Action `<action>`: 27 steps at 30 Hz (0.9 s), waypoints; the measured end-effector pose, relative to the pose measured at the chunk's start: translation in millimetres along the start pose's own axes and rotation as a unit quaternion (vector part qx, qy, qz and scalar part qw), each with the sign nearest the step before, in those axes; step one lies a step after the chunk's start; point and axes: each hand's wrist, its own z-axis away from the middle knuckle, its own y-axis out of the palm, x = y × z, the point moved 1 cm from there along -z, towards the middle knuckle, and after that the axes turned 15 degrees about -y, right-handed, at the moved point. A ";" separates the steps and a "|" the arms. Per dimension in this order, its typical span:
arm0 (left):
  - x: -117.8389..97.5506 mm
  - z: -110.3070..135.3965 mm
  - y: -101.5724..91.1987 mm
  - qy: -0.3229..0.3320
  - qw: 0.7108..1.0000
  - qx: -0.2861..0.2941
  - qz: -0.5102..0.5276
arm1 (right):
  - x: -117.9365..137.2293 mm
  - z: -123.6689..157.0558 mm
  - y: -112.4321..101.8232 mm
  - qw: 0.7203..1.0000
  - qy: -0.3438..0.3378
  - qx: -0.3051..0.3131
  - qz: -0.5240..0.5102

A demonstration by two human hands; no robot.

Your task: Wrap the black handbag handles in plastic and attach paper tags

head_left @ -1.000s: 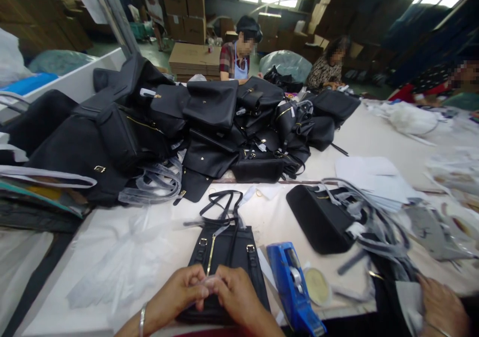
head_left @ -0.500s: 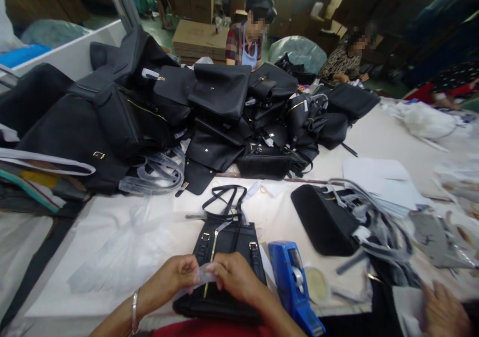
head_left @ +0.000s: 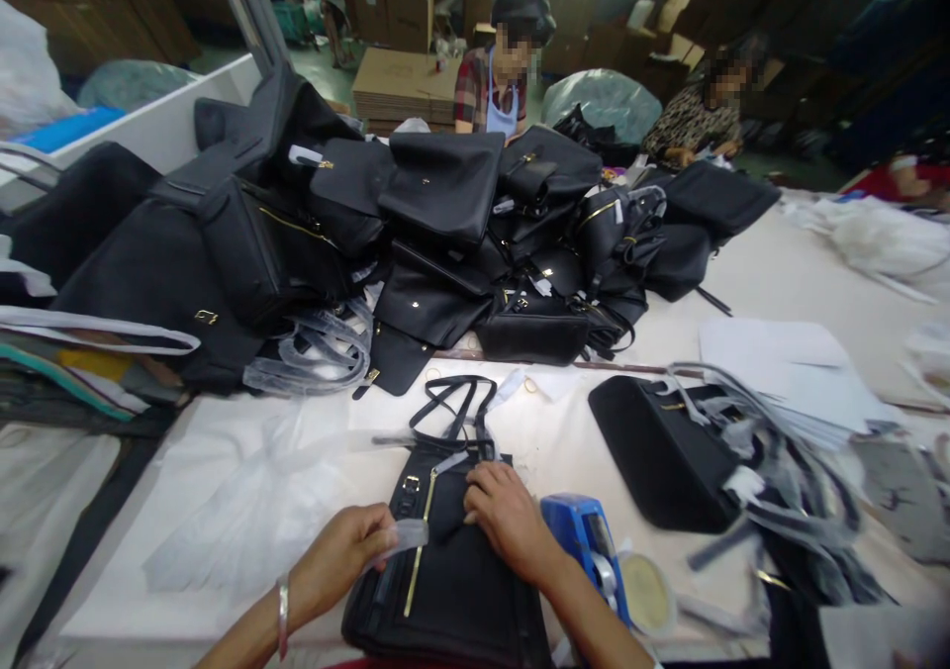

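Observation:
A black leather-look backpack [head_left: 460,600] lies on the table before me, with a gold zipper [head_left: 415,570] down its front and a gold buckle [head_left: 411,485] at its upper left. My left hand [head_left: 335,558] pinches a translucent plastic strip [head_left: 411,533] over the bag's left side. At the bag's upper right, my right hand [head_left: 509,521] rests with its fingers bent together beside the strap. What those fingers hold, if anything, is hidden beneath them. Thin black straps [head_left: 452,407] loop out above the bag's top.
A blue tape dispenser [head_left: 575,523] and a tape roll [head_left: 647,592] stand right of the bag. Thin white wrapping sheets [head_left: 223,530] lie to the left. Farther right rests another black bag [head_left: 653,461]. A heap of black bags [head_left: 445,189] fills the far side; co-workers sit beyond.
My hands have parted. The right hand has let go of the plastic strip and moved up onto the bag's upper right; the left still holds the strip and has shifted slightly left.

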 end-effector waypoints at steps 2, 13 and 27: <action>0.3 -1.2 0.5 0.002 1.000 -0.015 -0.004 | 3.3 2.1 -11.7 0.997 0.025 -0.037 -0.062; -6.9 -3.3 3.9 0.000 0.999 -0.035 0.009 | 15.9 8.0 -21.8 0.975 0.104 -0.128 -0.150; -21.2 -5.5 15.6 0.011 0.999 -0.043 -0.030 | 23.6 -9.3 -15.4 0.981 0.069 -0.077 -0.164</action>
